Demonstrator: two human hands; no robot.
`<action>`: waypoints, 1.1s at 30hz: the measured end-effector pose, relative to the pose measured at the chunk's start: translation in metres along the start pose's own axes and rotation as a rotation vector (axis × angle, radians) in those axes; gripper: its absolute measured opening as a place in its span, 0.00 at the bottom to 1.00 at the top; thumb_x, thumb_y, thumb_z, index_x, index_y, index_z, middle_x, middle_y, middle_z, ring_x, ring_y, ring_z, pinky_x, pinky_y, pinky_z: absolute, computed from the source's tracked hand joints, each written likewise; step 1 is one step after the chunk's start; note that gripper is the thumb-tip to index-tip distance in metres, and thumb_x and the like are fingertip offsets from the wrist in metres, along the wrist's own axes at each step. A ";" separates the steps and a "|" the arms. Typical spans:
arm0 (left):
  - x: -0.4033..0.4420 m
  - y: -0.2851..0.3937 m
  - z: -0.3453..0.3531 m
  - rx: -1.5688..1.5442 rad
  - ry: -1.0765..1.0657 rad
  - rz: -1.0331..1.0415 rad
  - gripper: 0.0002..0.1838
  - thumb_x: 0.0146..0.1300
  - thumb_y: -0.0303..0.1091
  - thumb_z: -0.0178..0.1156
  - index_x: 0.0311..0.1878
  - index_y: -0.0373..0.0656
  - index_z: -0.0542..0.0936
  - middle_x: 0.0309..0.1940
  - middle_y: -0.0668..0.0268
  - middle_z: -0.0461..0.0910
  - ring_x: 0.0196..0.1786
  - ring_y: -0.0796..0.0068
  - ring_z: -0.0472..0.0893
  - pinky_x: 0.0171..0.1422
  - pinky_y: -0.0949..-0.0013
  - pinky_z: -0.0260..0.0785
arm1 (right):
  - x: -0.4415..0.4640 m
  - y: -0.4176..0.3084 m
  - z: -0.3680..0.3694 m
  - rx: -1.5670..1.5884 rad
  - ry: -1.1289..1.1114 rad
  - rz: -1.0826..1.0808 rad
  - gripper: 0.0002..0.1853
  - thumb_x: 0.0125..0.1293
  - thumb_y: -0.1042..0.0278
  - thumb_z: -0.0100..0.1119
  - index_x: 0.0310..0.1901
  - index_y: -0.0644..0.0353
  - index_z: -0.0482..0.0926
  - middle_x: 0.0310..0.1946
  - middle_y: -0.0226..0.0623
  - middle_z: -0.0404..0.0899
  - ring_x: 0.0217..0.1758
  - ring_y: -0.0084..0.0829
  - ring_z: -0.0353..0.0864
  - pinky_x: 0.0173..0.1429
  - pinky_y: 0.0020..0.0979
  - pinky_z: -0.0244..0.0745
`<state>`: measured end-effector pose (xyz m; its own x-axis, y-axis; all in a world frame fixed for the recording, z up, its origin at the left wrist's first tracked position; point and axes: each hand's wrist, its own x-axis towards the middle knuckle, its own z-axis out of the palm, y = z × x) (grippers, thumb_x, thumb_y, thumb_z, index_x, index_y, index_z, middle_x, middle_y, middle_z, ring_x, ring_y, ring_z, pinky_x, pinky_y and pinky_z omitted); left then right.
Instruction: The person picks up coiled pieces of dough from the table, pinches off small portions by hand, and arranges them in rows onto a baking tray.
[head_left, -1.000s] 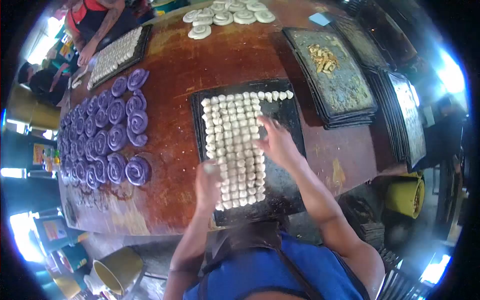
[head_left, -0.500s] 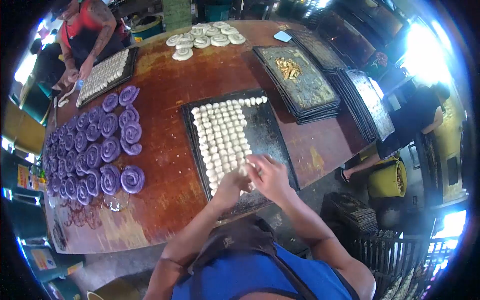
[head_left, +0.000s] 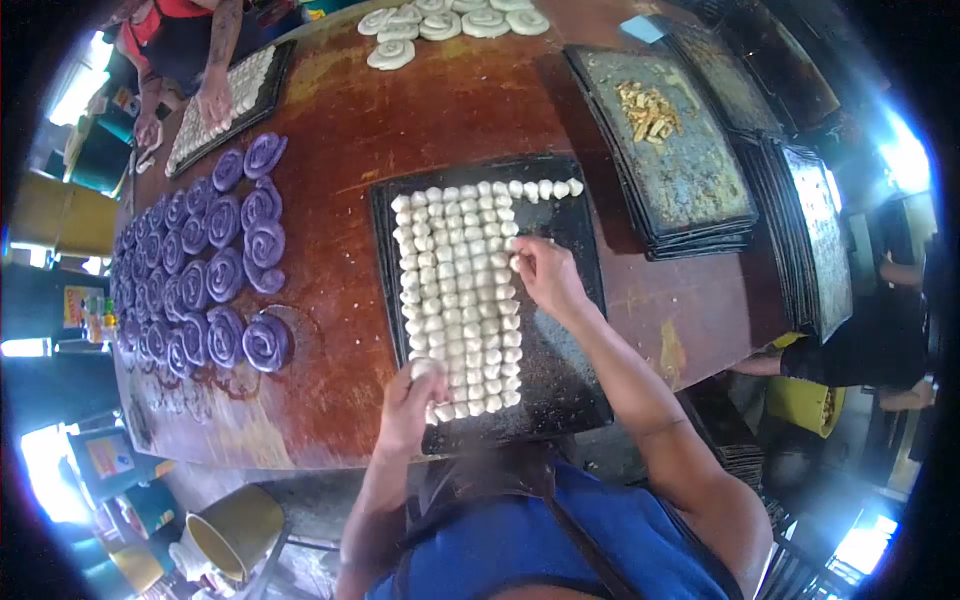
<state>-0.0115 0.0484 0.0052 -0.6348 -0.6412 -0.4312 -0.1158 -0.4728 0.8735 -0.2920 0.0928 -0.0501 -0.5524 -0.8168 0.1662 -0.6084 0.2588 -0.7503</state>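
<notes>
Rows of small white dough balls (head_left: 462, 300) cover the left and middle of a dark baking tray (head_left: 565, 350). One short row runs further right along the tray's far edge. My right hand (head_left: 550, 278) is closed in a pinch on a dough ball (head_left: 516, 263) at the right side of the rows. Over the near left corner of the rows, my left hand (head_left: 408, 402) is closed, fingers curled and slightly blurred. Something pale shows at its fingertips, but I cannot tell whether it is held dough or balls lying underneath.
Purple dough spirals (head_left: 222, 277) lie on the table (head_left: 335, 250) at left, white spirals (head_left: 440, 22) at the far side. Stacked trays (head_left: 690, 180) stand at right, crumbs on top. A co-worker's hands (head_left: 213, 98) are at another tray (head_left: 262, 92). Another person (head_left: 860, 330) is beyond the right edge.
My hands were together over the near part of the tray and have parted: the right moved away from me along the rows, the left toward the near left corner. The right-hand column now extends nearer me.
</notes>
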 end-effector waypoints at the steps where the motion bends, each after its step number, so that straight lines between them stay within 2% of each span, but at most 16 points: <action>1: -0.004 -0.004 -0.004 -0.109 0.077 0.072 0.09 0.72 0.34 0.49 0.42 0.40 0.76 0.26 0.70 0.72 0.30 0.81 0.71 0.40 0.71 0.70 | 0.004 -0.004 0.001 -0.012 0.037 0.069 0.08 0.60 0.71 0.61 0.40 0.64 0.79 0.32 0.44 0.82 0.35 0.41 0.83 0.40 0.35 0.78; 6: -0.008 -0.013 -0.034 -0.099 0.160 0.061 0.11 0.72 0.35 0.50 0.47 0.38 0.76 0.27 0.73 0.71 0.31 0.82 0.70 0.40 0.72 0.71 | -0.005 -0.026 -0.006 -0.118 -0.032 0.128 0.11 0.66 0.68 0.56 0.46 0.63 0.77 0.41 0.50 0.81 0.43 0.49 0.82 0.47 0.44 0.77; 7: -0.014 -0.001 -0.034 -0.123 0.144 0.098 0.11 0.72 0.35 0.50 0.42 0.38 0.77 0.26 0.74 0.70 0.30 0.84 0.69 0.37 0.77 0.69 | -0.021 -0.044 -0.015 -0.120 0.028 0.109 0.11 0.66 0.67 0.56 0.48 0.62 0.76 0.42 0.49 0.81 0.44 0.48 0.82 0.48 0.43 0.77; 11: -0.025 0.001 -0.064 -0.133 0.059 0.137 0.10 0.72 0.34 0.50 0.42 0.38 0.77 0.25 0.74 0.71 0.29 0.84 0.69 0.36 0.77 0.68 | -0.098 -0.069 -0.027 -0.125 0.042 0.168 0.12 0.65 0.67 0.58 0.48 0.61 0.78 0.43 0.47 0.81 0.46 0.47 0.82 0.50 0.43 0.76; 13: -0.029 0.003 -0.078 -0.157 0.009 0.121 0.10 0.72 0.34 0.50 0.42 0.38 0.77 0.25 0.74 0.70 0.29 0.83 0.69 0.35 0.77 0.67 | -0.130 -0.076 -0.026 -0.318 -0.124 0.258 0.12 0.63 0.68 0.61 0.45 0.63 0.80 0.41 0.45 0.83 0.44 0.43 0.83 0.48 0.40 0.77; 14: -0.019 0.001 -0.085 -0.099 -0.040 0.144 0.10 0.72 0.34 0.51 0.43 0.38 0.78 0.25 0.74 0.71 0.29 0.83 0.70 0.34 0.77 0.67 | -0.140 -0.082 -0.027 -0.337 -0.108 0.245 0.12 0.63 0.68 0.61 0.45 0.63 0.80 0.41 0.45 0.83 0.44 0.43 0.83 0.48 0.40 0.77; 16: 0.007 0.001 -0.095 -0.060 -0.091 0.179 0.10 0.71 0.34 0.51 0.43 0.37 0.78 0.25 0.74 0.72 0.28 0.83 0.71 0.33 0.77 0.66 | -0.149 -0.101 -0.038 -0.056 0.097 0.128 0.08 0.62 0.72 0.63 0.41 0.65 0.80 0.32 0.38 0.84 0.30 0.28 0.84 0.36 0.29 0.78; 19: 0.064 0.006 -0.116 0.228 -0.041 0.264 0.10 0.72 0.34 0.51 0.42 0.39 0.79 0.26 0.73 0.75 0.27 0.85 0.72 0.33 0.78 0.68 | -0.123 -0.086 -0.047 -0.008 0.114 0.198 0.09 0.62 0.73 0.63 0.42 0.67 0.79 0.30 0.36 0.83 0.29 0.21 0.82 0.34 0.25 0.77; 20: 0.085 0.005 -0.128 0.331 0.038 0.293 0.10 0.70 0.35 0.53 0.42 0.39 0.80 0.26 0.71 0.76 0.27 0.80 0.74 0.34 0.74 0.70 | -0.110 -0.071 -0.049 -0.031 0.070 0.308 0.13 0.61 0.68 0.65 0.46 0.64 0.80 0.37 0.41 0.84 0.38 0.30 0.85 0.42 0.29 0.78; 22: 0.108 0.006 -0.139 0.420 0.137 0.321 0.10 0.69 0.35 0.54 0.43 0.39 0.80 0.26 0.68 0.77 0.27 0.76 0.76 0.34 0.71 0.71 | -0.068 -0.077 -0.054 0.042 0.060 0.226 0.15 0.62 0.67 0.64 0.49 0.64 0.78 0.36 0.39 0.84 0.37 0.28 0.84 0.41 0.28 0.78; 23: 0.114 0.007 -0.142 0.629 0.270 0.382 0.08 0.67 0.34 0.55 0.41 0.40 0.79 0.27 0.63 0.79 0.28 0.68 0.78 0.35 0.65 0.71 | -0.035 -0.083 -0.055 0.126 0.048 0.138 0.17 0.63 0.67 0.64 0.51 0.64 0.77 0.36 0.37 0.84 0.36 0.26 0.84 0.41 0.27 0.78; 24: 0.114 0.004 -0.147 0.853 0.402 0.420 0.07 0.65 0.33 0.56 0.39 0.41 0.78 0.29 0.58 0.80 0.28 0.60 0.80 0.35 0.59 0.72 | 0.000 -0.096 -0.055 0.216 0.002 0.172 0.21 0.63 0.67 0.63 0.56 0.64 0.73 0.37 0.37 0.83 0.36 0.25 0.83 0.39 0.27 0.78; 25: 0.111 -0.003 -0.148 0.861 0.428 0.397 0.07 0.65 0.33 0.56 0.39 0.41 0.78 0.29 0.58 0.80 0.28 0.60 0.80 0.35 0.59 0.72 | 0.037 -0.108 -0.054 0.312 -0.046 0.212 0.24 0.64 0.67 0.63 0.60 0.64 0.70 0.38 0.38 0.82 0.36 0.24 0.83 0.38 0.27 0.78; 27: 0.111 -0.014 -0.138 1.157 0.505 0.721 0.04 0.60 0.30 0.57 0.37 0.43 0.77 0.33 0.55 0.79 0.36 0.51 0.79 0.41 0.53 0.72 | 0.120 -0.106 -0.040 0.459 -0.100 0.176 0.30 0.65 0.66 0.62 0.66 0.64 0.62 0.43 0.42 0.80 0.36 0.25 0.82 0.35 0.27 0.79; 31: 0.114 -0.011 -0.139 1.150 0.509 0.571 0.05 0.57 0.29 0.58 0.38 0.44 0.77 0.35 0.57 0.79 0.39 0.54 0.79 0.43 0.55 0.73 | 0.306 -0.042 0.026 0.764 -0.318 0.331 0.32 0.67 0.58 0.60 0.67 0.65 0.60 0.43 0.39 0.78 0.36 0.25 0.81 0.34 0.27 0.80; 33: 0.121 -0.007 -0.140 1.217 0.461 0.675 0.07 0.56 0.29 0.59 0.39 0.43 0.77 0.33 0.58 0.78 0.38 0.54 0.79 0.43 0.56 0.73 | 0.375 -0.017 0.062 0.757 -0.280 0.394 0.32 0.68 0.56 0.58 0.66 0.66 0.61 0.41 0.39 0.77 0.35 0.26 0.80 0.35 0.28 0.81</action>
<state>0.0192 -0.1100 -0.0849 -0.5611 -0.7717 0.2995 -0.6098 0.6300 0.4809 -0.4537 -0.2492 -0.0148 -0.4219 -0.8621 -0.2807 0.1893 0.2190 -0.9572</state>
